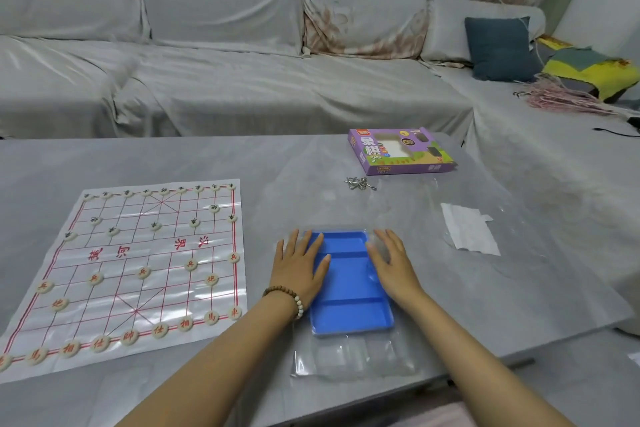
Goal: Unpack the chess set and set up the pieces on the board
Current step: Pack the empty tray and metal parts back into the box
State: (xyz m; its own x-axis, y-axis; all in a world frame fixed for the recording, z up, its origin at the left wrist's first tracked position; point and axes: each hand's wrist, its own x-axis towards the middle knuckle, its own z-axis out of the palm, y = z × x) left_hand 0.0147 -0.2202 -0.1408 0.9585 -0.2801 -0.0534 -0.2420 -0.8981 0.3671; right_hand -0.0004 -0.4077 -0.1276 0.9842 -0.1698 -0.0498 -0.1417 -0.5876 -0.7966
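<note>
A white plastic xiangqi board sheet (138,274) with red lines lies on the left of the grey table, with several round cream pieces (158,330) standing on its points along both sides. To its right lies a blue compartment tray (349,288), with nothing visible in its compartments. My left hand (298,267) rests flat on the tray's left edge, fingers straight. My right hand (391,263) lies flat on the tray's right edge, over a clear plastic cover (353,357) that extends toward me. The purple chess box (398,151) sits farther back.
A small metal wire puzzle (360,183) lies in front of the box. A white paper scrap (467,229) and clear wrap sit to the right. A covered sofa (242,62) with a blue cushion (500,47) runs behind the table (242,163).
</note>
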